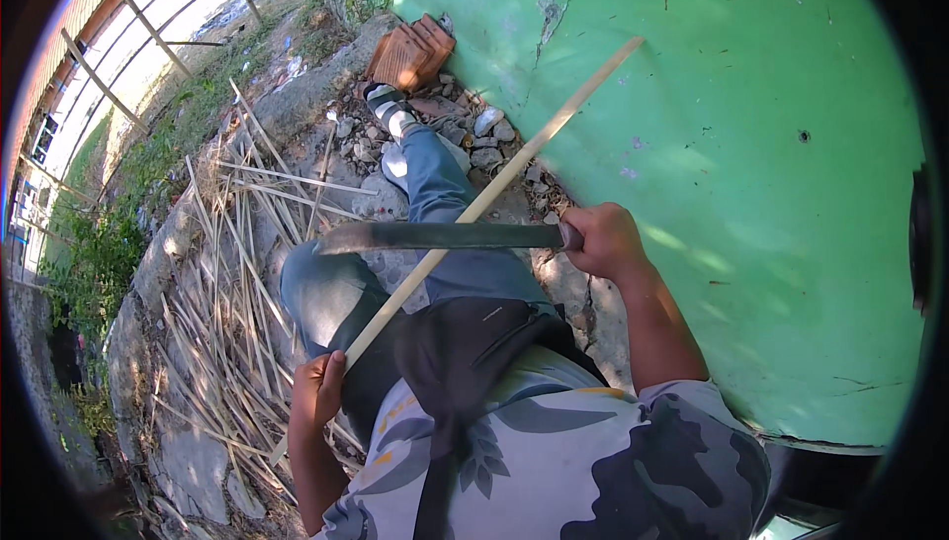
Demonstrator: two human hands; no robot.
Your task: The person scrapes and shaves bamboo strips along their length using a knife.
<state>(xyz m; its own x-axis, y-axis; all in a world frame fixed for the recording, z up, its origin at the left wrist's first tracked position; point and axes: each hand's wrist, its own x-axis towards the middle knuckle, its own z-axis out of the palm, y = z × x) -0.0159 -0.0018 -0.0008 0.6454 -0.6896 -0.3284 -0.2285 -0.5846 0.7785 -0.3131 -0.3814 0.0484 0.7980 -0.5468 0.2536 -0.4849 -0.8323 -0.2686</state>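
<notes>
My right hand is closed round the handle of a machete, whose long dark blade points left across my lap. Under the blade, a long pale bamboo strip slants from lower left up to the green wall at the far right. My left hand grips this strip near its lower end, beside my left thigh. The blade crosses the strip around its middle; whether the two touch I cannot tell.
Many loose bamboo strips lie heaped on the stony ground at my left. A green wall rises close on my right. Roof tiles are stacked beyond my outstretched foot, with rubble along the wall. A bamboo fence stands at far left.
</notes>
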